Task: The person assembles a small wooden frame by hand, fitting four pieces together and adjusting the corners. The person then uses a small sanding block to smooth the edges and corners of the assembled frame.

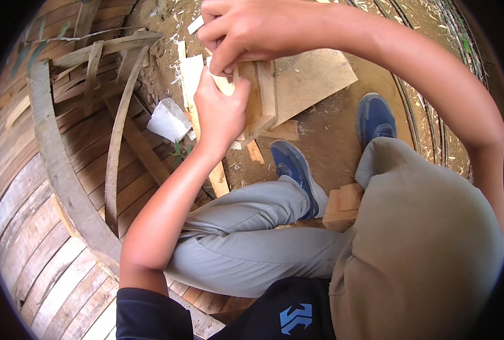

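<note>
My left hand is closed around a small pale wood piece, thumb and fingers on either side of it. Over it, my right hand reaches in from the right with fingers curled down and pinched at the upper end of that piece. Whatever sits between the right fingertips is hidden. Both hands are above a wooden block with a raised side, which they partly cover. A flat pale board lies just right of it.
A white stone-like block lies left of my left wrist. Wood strips and a small offcut are on the dirt ground. A slatted wooden structure with a curved frame fills the left side. A wooden block is between my legs.
</note>
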Demonstrator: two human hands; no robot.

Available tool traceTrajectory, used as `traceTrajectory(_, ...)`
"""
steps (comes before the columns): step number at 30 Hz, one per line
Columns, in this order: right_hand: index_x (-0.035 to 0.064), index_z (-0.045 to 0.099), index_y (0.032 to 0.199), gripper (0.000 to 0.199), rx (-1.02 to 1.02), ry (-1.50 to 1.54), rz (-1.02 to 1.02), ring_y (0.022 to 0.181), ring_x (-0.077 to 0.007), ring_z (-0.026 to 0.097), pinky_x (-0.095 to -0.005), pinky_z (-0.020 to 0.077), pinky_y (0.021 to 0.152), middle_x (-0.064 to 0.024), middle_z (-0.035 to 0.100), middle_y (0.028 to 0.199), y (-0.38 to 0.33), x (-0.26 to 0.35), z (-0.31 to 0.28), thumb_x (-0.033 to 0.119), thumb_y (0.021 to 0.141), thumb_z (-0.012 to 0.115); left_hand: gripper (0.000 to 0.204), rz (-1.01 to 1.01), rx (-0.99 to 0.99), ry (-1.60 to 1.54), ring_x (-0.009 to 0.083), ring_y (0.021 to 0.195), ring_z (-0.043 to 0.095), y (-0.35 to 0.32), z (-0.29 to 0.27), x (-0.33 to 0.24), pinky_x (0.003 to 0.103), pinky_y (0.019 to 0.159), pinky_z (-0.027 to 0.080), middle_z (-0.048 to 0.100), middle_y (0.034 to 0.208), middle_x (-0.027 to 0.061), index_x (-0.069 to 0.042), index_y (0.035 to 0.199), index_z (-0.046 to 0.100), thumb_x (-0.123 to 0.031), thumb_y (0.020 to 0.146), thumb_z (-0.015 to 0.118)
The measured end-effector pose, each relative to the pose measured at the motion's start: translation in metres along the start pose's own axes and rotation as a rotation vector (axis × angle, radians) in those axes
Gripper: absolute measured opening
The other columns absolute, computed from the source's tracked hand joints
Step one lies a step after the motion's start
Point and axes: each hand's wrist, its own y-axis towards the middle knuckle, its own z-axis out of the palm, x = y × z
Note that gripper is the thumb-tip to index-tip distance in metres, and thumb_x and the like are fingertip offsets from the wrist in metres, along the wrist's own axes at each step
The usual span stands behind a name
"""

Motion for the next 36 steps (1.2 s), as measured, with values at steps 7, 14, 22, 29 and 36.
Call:
traceTrajectory(7,0.0265,0.076,0.086,0.008,-0.016,0.042,-0.030,0.095,-0.0245,0.055,-0.0453,0.0411,0.083,0.0039,0.058,0.086,0.000,0.012,-0.005,0.026,0.077,0.075,0.029,0.029,0.005,0.016,0.0210,0.085,0.064,0.000,-0.001,0.004,0.038,0.083,0.053,0.067,0.092,0.0149,0.002,0.107,0.057,-0.015,0.086,0.068)
traceTrajectory(14,0.0217,0.075,0.083,0.008,-0.041,0.082,0.022,0.094,-0.0282,0.056,-0.0426,0.0469,0.074,0.0004,0.060,0.087,-0.004,0.000,-0.008,0.029,0.080,0.077,0.030,-0.001,0.007,0.001,0.0211,0.083,0.064,0.000,0.001,0.000,0.037,0.082,0.053,0.068,0.092,0.0158,0.003,0.108,0.058,-0.014,0.086,0.067)
traceTrajectory(22,0.0216,0.080,0.093,0.011,-0.095,0.173,0.158,0.089,-0.0287,0.059,-0.0410,0.0495,0.077,-0.0014,0.064,0.087,-0.005,-0.008,-0.009,0.027,0.084,0.078,0.030,0.001,-0.006,-0.062,0.0224,0.081,0.066,-0.001,0.001,0.002,0.037,0.080,0.054,0.069,0.090,0.0181,0.004,0.108,0.058,-0.013,0.086,0.068)
traceTrajectory(29,0.0199,0.080,0.092,0.010,-0.242,-0.090,0.469,0.083,-0.0290,0.063,-0.0432,0.0503,0.071,-0.0046,0.065,0.082,-0.043,-0.013,0.003,0.026,0.084,0.078,0.028,0.047,-0.027,-0.079,0.0233,0.077,0.066,0.001,0.006,0.006,0.039,0.076,0.054,0.069,0.086,0.0179,0.004,0.103,0.058,-0.014,0.086,0.070)
traceTrajectory(36,0.0124,0.081,0.101,0.019,-0.339,-0.092,0.505,0.087,-0.0298,0.066,-0.0409,0.0512,0.076,-0.0071,0.070,0.088,-0.025,0.050,0.014,0.023,0.085,0.079,0.032,0.015,-0.014,0.000,0.0248,0.078,0.067,0.001,0.002,0.003,0.039,0.077,0.055,0.070,0.088,0.0170,0.002,0.111,0.061,-0.015,0.085,0.070)
